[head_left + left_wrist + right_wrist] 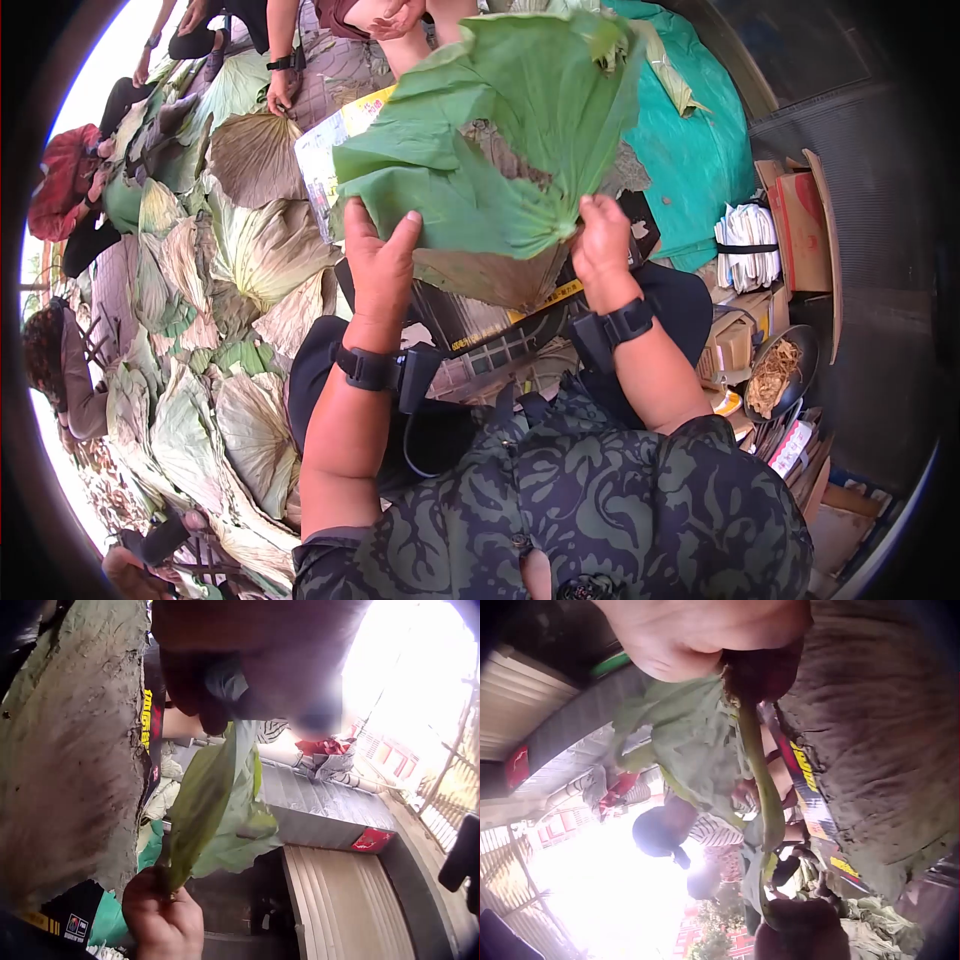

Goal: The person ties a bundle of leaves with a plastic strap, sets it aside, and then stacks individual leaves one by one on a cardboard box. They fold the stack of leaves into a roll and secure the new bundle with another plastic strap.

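Both hands hold a large green lotus leaf [560, 110] up in front of the body, its surface torn by a ragged hole. My left hand [378, 262] pinches its near left edge between thumb and fingers. At the near right, where the veins gather, my right hand [604, 245] pinches the leaf. From the side, the leaf [202, 806] hangs folded between the hands in the left wrist view. Beneath it, a brownish dried lotus leaf [490, 278] lies over a black printed box [450, 325] at my lap, partly hidden by the green leaf.
Piles of faded lotus leaves [240, 235] cover the ground at left, with several people sitting or bending around them. A green plastic sheet [690, 150] lies at far right. Nearer are a strapped white bundle [748, 245], cardboard boxes [803, 230] and a dark bowl [805, 350] of dry shreds.
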A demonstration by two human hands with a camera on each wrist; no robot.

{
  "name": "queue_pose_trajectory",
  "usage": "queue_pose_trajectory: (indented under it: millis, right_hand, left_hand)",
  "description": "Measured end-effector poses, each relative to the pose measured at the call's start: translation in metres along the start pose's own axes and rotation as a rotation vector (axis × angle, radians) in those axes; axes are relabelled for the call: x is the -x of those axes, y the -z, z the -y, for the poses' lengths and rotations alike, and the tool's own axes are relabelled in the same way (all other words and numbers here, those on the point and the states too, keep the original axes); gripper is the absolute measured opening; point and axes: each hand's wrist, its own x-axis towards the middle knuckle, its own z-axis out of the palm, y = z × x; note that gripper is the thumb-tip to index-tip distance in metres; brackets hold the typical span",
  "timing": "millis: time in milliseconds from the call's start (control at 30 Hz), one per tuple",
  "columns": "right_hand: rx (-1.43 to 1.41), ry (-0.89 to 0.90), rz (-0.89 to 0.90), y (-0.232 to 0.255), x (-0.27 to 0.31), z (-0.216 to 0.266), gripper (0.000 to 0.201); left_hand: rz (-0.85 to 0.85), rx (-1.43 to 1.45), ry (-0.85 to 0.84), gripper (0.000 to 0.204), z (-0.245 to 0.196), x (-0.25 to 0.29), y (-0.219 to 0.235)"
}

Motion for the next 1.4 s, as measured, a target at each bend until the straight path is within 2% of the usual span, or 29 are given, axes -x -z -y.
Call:
queue_pose_trajectory:
  millis: [33, 67, 133, 233, 267, 333, 367, 400, 467, 500, 533, 600, 667, 733, 767, 833, 867, 900, 933, 1000, 1033, 1067, 1133, 1167, 1200, 1267, 1300, 1367, 1400]
  right_hand:
    - [0.035, -0.177, -0.005, 0.008, 0.016, -0.004, 0.008]
    - [0.067, -0.354, -0.011, 0.014, 0.026, -0.007, 0.006]
    - [0.169, -0.431, 0.043, 0.028, 0.026, -0.026, 0.005]
    - [0.251, -0.396, 0.028, 0.028, 0.022, -0.032, 0.006]
    - [0.311, -0.362, 0.038, 0.026, 0.021, -0.032, 0.007]
    - [0.423, -0.274, 0.068, 0.022, 0.02, -0.021, 0.008]
    - [0.415, -0.152, 0.111, 0.021, 0.02, -0.019, 0.01]
    - [0.406, -0.032, 0.157, 0.021, 0.019, -0.019, 0.011]
    - [0.401, -0.073, 0.14, 0.025, 0.014, -0.026, 0.012]
    - [0.365, -0.236, 0.097, 0.026, 0.013, -0.027, 0.013]
    - [0.326, -0.397, 0.053, 0.026, 0.012, -0.028, 0.014]
    - [0.362, -0.379, 0.084, 0.023, 0.011, -0.027, 0.016]
    - [0.432, -0.339, 0.127, 0.025, 0.014, -0.024, 0.019]
    - [0.462, -0.319, 0.131, 0.026, 0.012, -0.026, 0.022]
    - [0.558, -0.325, 0.15, 0.027, 0.011, -0.024, 0.024]
    - [0.65, -0.331, 0.171, 0.027, 0.013, -0.02, 0.027]
    - [0.904, 0.022, 0.095, 0.029, 0.016, -0.02, 0.031]
    - [1.135, 0.387, 0.017, 0.028, 0.018, -0.021, 0.035]
    - [1.127, 0.382, 0.027, 0.022, 0.021, -0.018, 0.035]
    - [1.167, 0.812, 0.209, 0.008, 0.027, -0.009, 0.042]
    - [1.231, 0.827, 0.318, 0.0, 0.031, -0.008, 0.044]
    - [1.218, 0.824, 0.319, 0.0, 0.032, -0.015, 0.044]
    - [1.359, 0.73, 0.823, 0.004, 0.034, -0.03, 0.044]
    - [1.401, 0.782, 0.822, 0.006, 0.037, -0.032, 0.043]
    - [1.389, 0.782, 0.834, 0.004, 0.036, -0.03, 0.043]
    - [1.323, 0.712, 0.867, 0.005, 0.033, -0.021, 0.041]
    - [1.319, 0.708, 0.865, 0.005, 0.03, -0.016, 0.041]
    - [1.233, 0.635, 0.925, 0.005, 0.024, -0.009, 0.039]
    - [1.223, 0.632, 0.924, 0.007, 0.021, -0.007, 0.039]
  left_hand:
    - [-0.044, 0.043, 0.126, 0.045, 0.011, 0.002, 0.003]
    - [-0.029, 0.041, 0.132, 0.045, 0.018, 0.002, 0.007]
    - [-0.094, -0.034, 0.629, 0.039, 0.031, 0.002, 0.013]
    - [-0.224, -0.033, 0.8, 0.033, 0.05, 0.009, 0.014]
    - [-0.219, -0.036, 0.8, 0.033, 0.055, 0.009, 0.014]
    - [-0.245, -0.029, 0.48, 0.03, 0.061, 0.009, 0.013]
    - [-0.208, -0.078, 0.249, 0.03, 0.064, 0.009, 0.015]
    - [-0.213, -0.079, 0.253, 0.03, 0.059, 0.008, 0.014]
    - [-0.315, 0.02, 0.338, 0.031, 0.048, 0.007, 0.013]
    - [-0.364, 0.034, 0.496, 0.031, 0.047, 0.006, 0.015]
    - [-0.369, 0.033, 0.495, 0.031, 0.05, 0.005, 0.017]
    - [-0.35, -0.065, 0.697, 0.031, 0.055, 0.005, 0.019]
    - [-0.372, 0.003, 0.663, 0.03, 0.052, 0.006, 0.014]
    - [-0.297, 0.128, 0.308, 0.026, 0.06, -0.002, 0.022]
    - [-0.245, -0.022, 0.176, 0.023, 0.061, -0.005, 0.028]
    - [-0.273, -0.032, 0.198, 0.023, 0.056, -0.003, 0.032]
    - [-0.3, -0.041, 0.222, 0.023, 0.054, -0.001, 0.035]
    - [-0.335, -0.028, 0.377, 0.027, 0.057, 0.002, 0.042]
    - [-0.344, -0.038, 0.373, 0.027, 0.064, 0.006, 0.046]
    - [-0.412, -0.608, 0.062, 0.033, 0.066, 0.011, 0.042]
    - [-0.446, -0.744, -0.146, 0.038, 0.059, 0.007, 0.038]
    - [-0.446, -0.756, -0.152, 0.038, 0.051, 0.0, 0.036]
    - [-0.317, -1.067, -0.603, 0.035, 0.026, -0.015, 0.024]
    - [-0.175, -0.989, -0.49, 0.032, 0.024, -0.023, 0.02]
    - [-0.182, -1.001, -0.488, 0.032, 0.026, -0.031, 0.014]
    - [0.124, -1.005, -0.33, 0.027, 0.038, -0.047, -0.008]
    - [0.128, -1.009, -0.329, 0.027, 0.047, -0.056, -0.019]
    - [0.162, -1.325, -0.408, 0.029, 0.072, -0.07, -0.032]
    - [0.166, -1.334, -0.408, 0.029, 0.08, -0.078, -0.034]
